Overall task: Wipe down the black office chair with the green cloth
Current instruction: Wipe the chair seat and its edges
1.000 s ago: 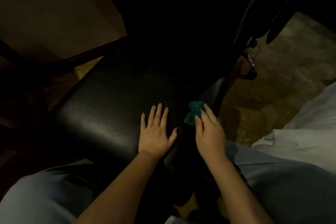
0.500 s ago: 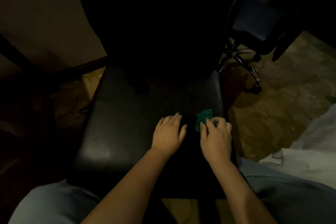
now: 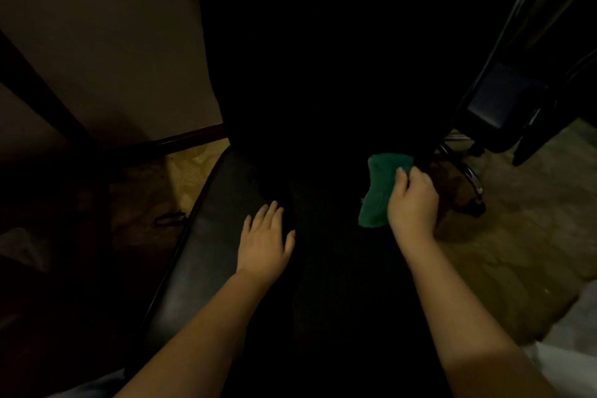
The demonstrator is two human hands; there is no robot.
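While gripped by right fingers (image 3: 402, 174), green cloth (image 3: 378, 192), seemingly against chair (image 3: 200, 252).

The cloth (image 3: 378, 191) is seen in a plain deep green. The chair (image 3: 200, 252) is shown in black, with a dull grey sheen across its seat (the backrest is lost in shadow). The floor (image 3: 504, 236) is mottled in tan and brown. The wall (image 3: 113, 42) is rendered in muddy beige and edged by a dark reddish skirting board (image 3: 187, 139).
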